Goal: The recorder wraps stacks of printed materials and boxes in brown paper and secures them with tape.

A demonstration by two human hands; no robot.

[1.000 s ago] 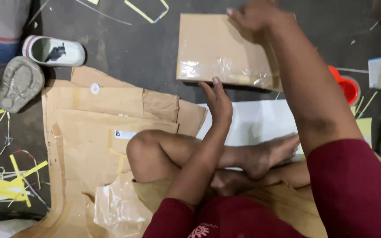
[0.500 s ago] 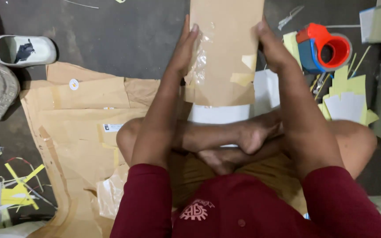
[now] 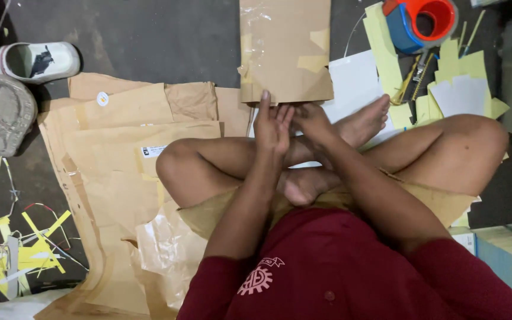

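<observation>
A flat package wrapped in brown paper, with clear tape and yellow paper patches on it, lies on the dark floor in front of my crossed legs. My left hand stands at its near edge with the fingers stretched out, one fingertip over the edge. My right hand is pressed against the left hand just below that same edge, fingers bent; what they touch is hidden. My feet lie right under both hands.
A blue and orange tape dispenser sits at the back right among yellow paper pieces and a white sheet. Brown envelopes are spread to my left, with two shoes and yellow scraps beyond. Boxes stand at right.
Half a second ago both hands held the brown package by its sides. Now it lies on the floor and my hands have drawn back together to its near edge.
</observation>
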